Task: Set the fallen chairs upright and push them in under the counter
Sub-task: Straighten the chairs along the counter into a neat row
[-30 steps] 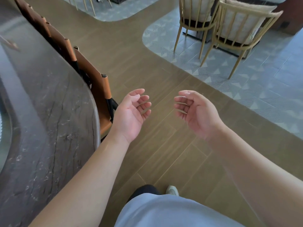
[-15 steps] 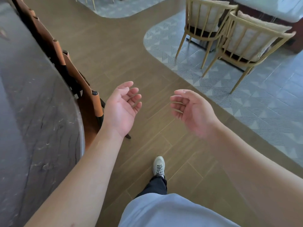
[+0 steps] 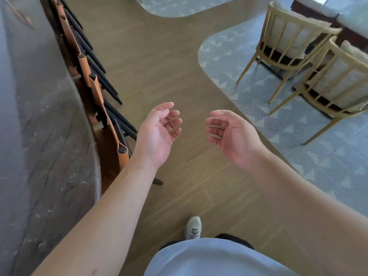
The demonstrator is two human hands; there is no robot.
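Bottom of the frame is just a pale shirt (image 3: 215, 259) and one sneaker (image 3: 192, 228) on the wood floor (image 3: 159, 56). Above that the left hand (image 3: 157, 134) and right hand (image 3: 233, 136) float mid-frame, palms up, fingers loosely curled, holding nothing. The chairs (image 3: 111, 134) stand upright along the left, mostly hidden under the dark counter (image 3: 39, 136), only tan backs and black legs showing, while two pale chairs (image 3: 298, 48) upper right get cut off.

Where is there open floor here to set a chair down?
The wood floor between the brown counter chairs and the patterned tile is bare, also ahead of both empty hands. It is crowded along the counter and around the two pale armchairs.
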